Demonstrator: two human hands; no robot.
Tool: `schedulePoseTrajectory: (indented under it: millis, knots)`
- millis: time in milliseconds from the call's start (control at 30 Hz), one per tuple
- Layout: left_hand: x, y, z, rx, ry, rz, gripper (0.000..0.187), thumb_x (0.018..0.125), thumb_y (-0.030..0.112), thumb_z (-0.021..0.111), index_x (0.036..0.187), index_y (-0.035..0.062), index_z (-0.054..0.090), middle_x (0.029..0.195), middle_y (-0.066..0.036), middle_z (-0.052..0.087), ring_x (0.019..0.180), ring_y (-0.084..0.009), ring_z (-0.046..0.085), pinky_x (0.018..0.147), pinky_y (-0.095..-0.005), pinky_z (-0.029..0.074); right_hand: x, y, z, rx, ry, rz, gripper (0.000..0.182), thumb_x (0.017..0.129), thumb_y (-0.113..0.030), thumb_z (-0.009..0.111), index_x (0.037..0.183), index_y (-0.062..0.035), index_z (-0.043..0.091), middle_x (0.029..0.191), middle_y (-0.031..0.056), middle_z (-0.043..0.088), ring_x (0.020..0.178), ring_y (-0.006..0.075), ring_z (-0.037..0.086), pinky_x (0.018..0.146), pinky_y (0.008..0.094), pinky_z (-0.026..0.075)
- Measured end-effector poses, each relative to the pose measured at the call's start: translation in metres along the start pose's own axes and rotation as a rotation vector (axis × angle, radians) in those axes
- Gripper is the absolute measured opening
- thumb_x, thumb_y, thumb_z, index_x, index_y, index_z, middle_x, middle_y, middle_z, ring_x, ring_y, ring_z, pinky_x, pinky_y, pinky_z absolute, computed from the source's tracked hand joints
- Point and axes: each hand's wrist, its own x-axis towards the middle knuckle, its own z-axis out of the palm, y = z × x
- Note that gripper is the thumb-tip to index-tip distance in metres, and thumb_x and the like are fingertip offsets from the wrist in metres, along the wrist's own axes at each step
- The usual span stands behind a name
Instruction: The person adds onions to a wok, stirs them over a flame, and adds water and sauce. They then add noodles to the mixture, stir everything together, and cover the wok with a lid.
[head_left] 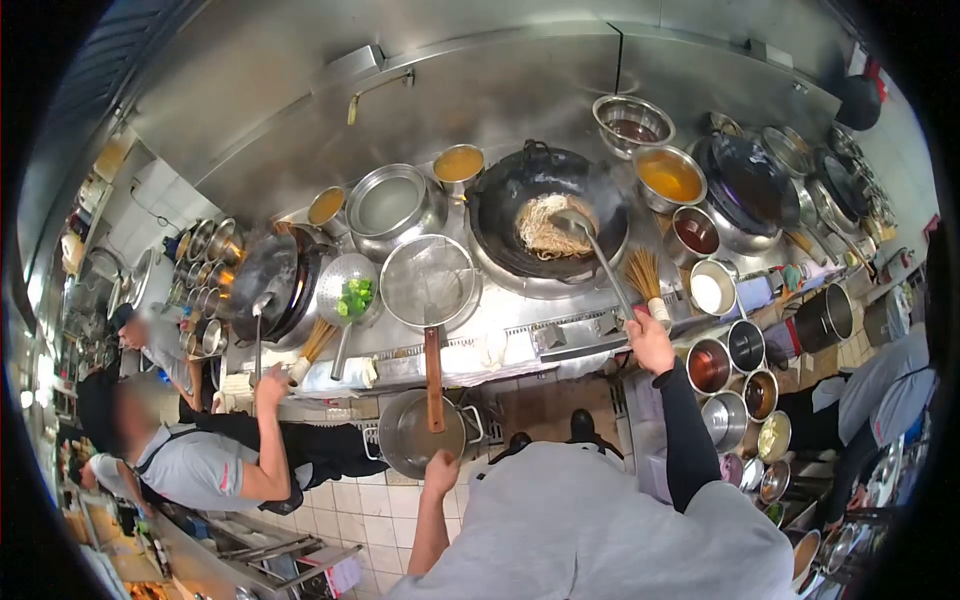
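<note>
My right hand [652, 343] is closed around the long handle of a metal wok ladle [612, 275]. The ladle's bowl rests on pale noodles [545, 235] inside a large black wok [490, 205]. My left hand [440, 472] is held low with its fingers curled, over the near side of a metal pot [400, 445]. Whatever those fingers hold, if anything, is hidden. Just beyond it ends the wooden handle [433, 380] of a round mesh strainer [430, 280]. The strainer lies across the stove, apart from the hand.
A perforated skimmer [345, 285] holds green vegetables at left. A co-worker [205, 460] handles a ladle in another steaming wok [265, 285]. Bamboo brushes [643, 272] stand beside my wok. Sauce pots [708, 365] crowd my right, where another person [885, 385] stands.
</note>
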Motion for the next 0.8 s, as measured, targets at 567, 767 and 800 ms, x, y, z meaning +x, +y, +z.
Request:
schedulePoseTrajectory:
  millis: [567,767,800]
  knots:
    - [-0.005,0.151,-0.105,-0.079,-0.581,-0.030,0.033,0.097,0.023,0.066,0.115,-0.0042,0.062,0.089,-0.012,0.070,0.073,-0.0185,0.068,0.068,-0.0338,0.054,-0.048,-0.098,0.059,0.184,0.371,0.060,0.025,0.102,-0.022,0.062,0.108,0.0014,0.060,0.072,0.0046,0.056,0.066,0.0136,0.053,0.060,0.0331,0.044]
    - [0.013,0.161,-0.111,-0.054,-0.507,-0.023,0.037,0.095,0.023,0.067,0.120,-0.0037,0.062,0.092,-0.016,0.071,0.076,-0.0208,0.070,0.071,-0.0355,0.054,0.007,-0.117,0.035,0.232,0.491,-0.154,0.015,0.105,-0.012,0.054,0.113,-0.0001,0.056,0.080,0.0070,0.059,0.073,0.0160,0.058,0.068,0.0319,0.048]
    - [0.016,0.158,-0.111,-0.032,-0.483,0.003,0.038,0.095,0.023,0.067,0.121,-0.0041,0.061,0.093,-0.017,0.072,0.077,-0.0211,0.071,0.071,-0.0356,0.054,0.021,-0.137,0.024,0.263,0.507,-0.208,0.016,0.105,-0.014,0.054,0.113,-0.0004,0.056,0.080,0.0056,0.058,0.073,0.0145,0.056,0.069,0.0307,0.047]
